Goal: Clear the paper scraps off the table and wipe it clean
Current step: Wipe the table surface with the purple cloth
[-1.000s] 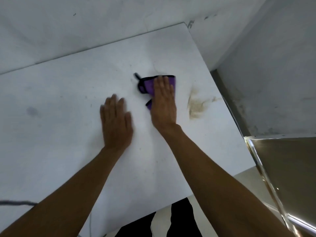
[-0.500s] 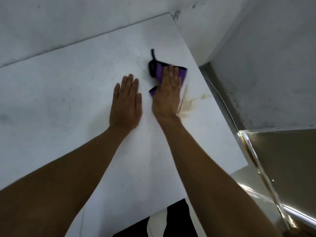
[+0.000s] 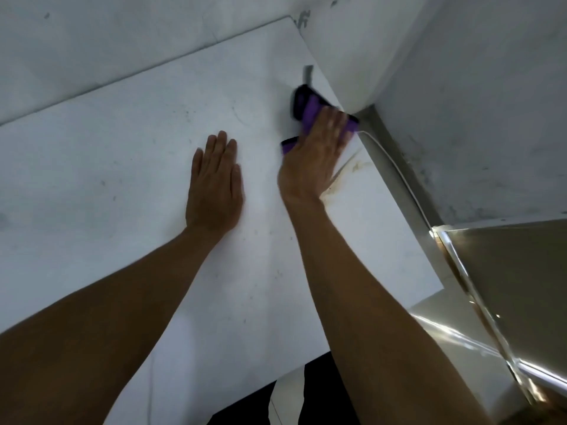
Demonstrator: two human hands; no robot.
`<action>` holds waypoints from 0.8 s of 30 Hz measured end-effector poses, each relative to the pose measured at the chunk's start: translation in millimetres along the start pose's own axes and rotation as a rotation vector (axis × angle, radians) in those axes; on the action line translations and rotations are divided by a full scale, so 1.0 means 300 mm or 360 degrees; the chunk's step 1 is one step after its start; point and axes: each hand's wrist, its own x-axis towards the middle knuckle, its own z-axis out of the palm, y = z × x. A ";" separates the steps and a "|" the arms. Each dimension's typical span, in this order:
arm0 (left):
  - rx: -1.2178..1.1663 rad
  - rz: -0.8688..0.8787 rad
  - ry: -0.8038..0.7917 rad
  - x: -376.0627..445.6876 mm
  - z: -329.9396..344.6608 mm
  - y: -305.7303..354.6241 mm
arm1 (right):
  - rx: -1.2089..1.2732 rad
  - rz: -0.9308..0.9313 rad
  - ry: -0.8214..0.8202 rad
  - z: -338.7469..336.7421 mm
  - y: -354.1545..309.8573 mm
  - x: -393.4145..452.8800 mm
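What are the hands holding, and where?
Nothing is gripped. The right hand presses flat on the purple cloth, covering its near part; the left hand rests flat on the table.

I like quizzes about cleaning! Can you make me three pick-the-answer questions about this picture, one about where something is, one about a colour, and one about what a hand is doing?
1. Where is the brownish stain on the white table?
A. by the table's right edge, beside the right hand
B. under the left hand
C. on the wall

2. What colour is the cleaning cloth?
A. yellow with white edges
B. purple with black edges
C. all green

3. What is the left hand doing?
A. squeezing the cloth
B. lying flat on the table
C. lifted in the air

Answers:
1 A, the brownish stain sits beside the right hand, near the white table's right edge.
2 B, the purple cloth with black edges shows under the right hand's fingers.
3 B, the left hand lies flat with straight fingers, holding nothing.
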 end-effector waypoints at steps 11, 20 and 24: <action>-0.0351 -0.0120 0.0048 -0.067 0.005 -0.017 | 0.0045 -0.1162 -0.0648 -0.030 0.176 -0.295; -0.0186 -0.0128 0.0084 -0.029 0.046 0.191 | -0.0006 -0.0886 -0.0517 -0.060 0.266 -0.143; -0.0225 -0.0150 -0.0016 0.047 0.093 0.291 | 0.0038 -0.0742 -0.0429 -0.070 0.293 -0.105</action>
